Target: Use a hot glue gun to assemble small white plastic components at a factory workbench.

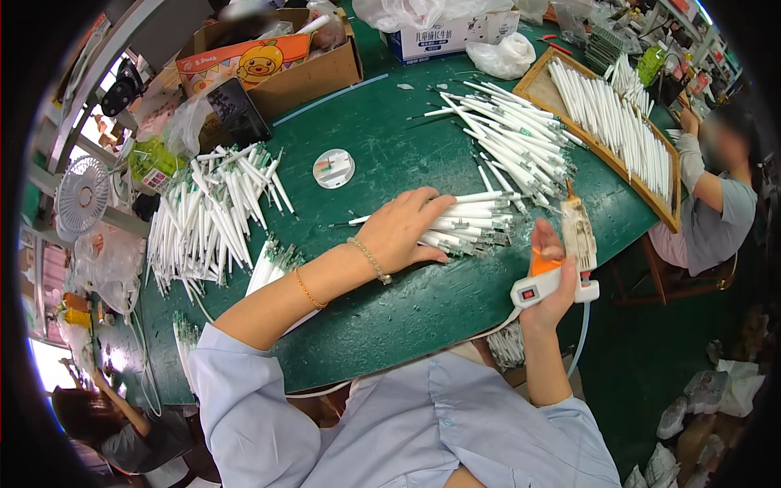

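While the left grip [403,234] spreads wide across slender white rods [480,224], the right grip [556,305] encloses a plastic glue gun [578,237].

White glue gun [579,244], orange trigger [543,262], white sticks [465,224] lying bunched on green tabletop [390,317]

an orange duck-printed carton [244,65] stands at the left end of the brown cardboard box [338,69], a dark flat panel [237,110] just before it. left of the box are a black fan [124,89] and, nearer, a white fan [83,189]; to its right, a blue-and-white carton [443,41], then a white plastic bag [503,57].
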Motion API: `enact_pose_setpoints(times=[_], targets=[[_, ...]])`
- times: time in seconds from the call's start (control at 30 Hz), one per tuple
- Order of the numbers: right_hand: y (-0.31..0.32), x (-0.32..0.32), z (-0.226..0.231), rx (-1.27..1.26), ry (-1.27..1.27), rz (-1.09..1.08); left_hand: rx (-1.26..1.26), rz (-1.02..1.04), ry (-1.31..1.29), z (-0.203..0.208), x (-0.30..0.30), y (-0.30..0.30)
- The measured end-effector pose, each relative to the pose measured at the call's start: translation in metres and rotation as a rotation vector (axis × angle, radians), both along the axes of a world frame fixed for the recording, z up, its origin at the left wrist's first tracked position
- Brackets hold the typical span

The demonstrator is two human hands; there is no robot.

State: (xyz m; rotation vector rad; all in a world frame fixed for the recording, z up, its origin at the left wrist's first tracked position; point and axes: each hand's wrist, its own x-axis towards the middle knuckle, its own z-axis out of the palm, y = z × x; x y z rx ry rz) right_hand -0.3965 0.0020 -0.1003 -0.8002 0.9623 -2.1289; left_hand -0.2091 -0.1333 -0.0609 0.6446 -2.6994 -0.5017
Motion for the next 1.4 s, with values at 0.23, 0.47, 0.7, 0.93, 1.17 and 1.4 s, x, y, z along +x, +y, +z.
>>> enact_pose_setpoints(times=[0.23, 0.47, 0.7, 0.93, 1.17, 1.4], targets=[[0.034, 0.045, 0.000, 0.020, -0.177, 0.299, 0.012, -0.067, 0.081, 0.004, 0.012, 0.006], [0.031, 0.052, 0.002, 0.081, -0.197, 0.370, -0.197, -0.122, 0.143, 0.005, 0.018, 0.015], [0.032, 0.051, 0.001, 0.112, -0.156, 0.356, -0.211, -0.162, 0.094, 0.006, 0.007, 0.028], [0.034, 0.050, -0.003, 0.076, -0.273, 0.366, -0.051, 0.029, 0.116, 0.026, 0.013, 0.041], [0.033, 0.049, -0.008, 0.055, -0.265, 0.401, 0.213, 0.184, 0.195, 0.083, 0.034, 0.063], [0.035, 0.046, -0.008, 0.050, -0.264, 0.405, 0.339, 0.154, 0.134, 0.099, 0.055, 0.094]])
